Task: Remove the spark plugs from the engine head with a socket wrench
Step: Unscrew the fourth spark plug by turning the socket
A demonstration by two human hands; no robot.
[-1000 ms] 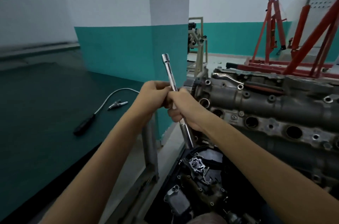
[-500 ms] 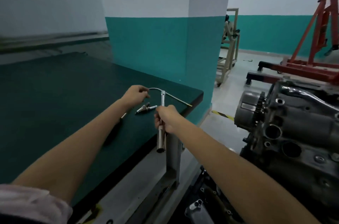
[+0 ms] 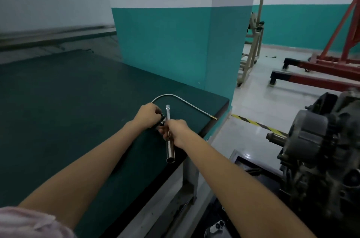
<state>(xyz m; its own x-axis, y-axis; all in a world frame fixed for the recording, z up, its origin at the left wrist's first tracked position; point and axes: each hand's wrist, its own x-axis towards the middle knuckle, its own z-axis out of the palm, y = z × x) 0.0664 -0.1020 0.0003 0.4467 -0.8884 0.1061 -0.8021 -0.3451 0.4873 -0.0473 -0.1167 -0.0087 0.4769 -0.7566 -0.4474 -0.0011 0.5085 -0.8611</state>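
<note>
A dark green bench top (image 3: 58,111) meets a teal-and-white pillar (image 3: 175,42), with the engine (image 3: 321,150) at the right. The right hand (image 3: 178,132) grips the socket wrench (image 3: 169,140) above the bench's edge, its long axis near upright and its open socket end toward the camera. The left hand (image 3: 148,116) has fingers curled on something small beside it; what, I cannot tell.

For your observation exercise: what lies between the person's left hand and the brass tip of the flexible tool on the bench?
In the head view, the upper end of the socket wrench, held in the right hand, stands between the left hand and the brass tip; beyond it is bare green bench.

Dark green bench top (image 3: 68,101), teal-and-white pillar (image 3: 175,23), shiny silver socket wrench (image 3: 170,148), red hoist frame (image 3: 331,66).
</note>
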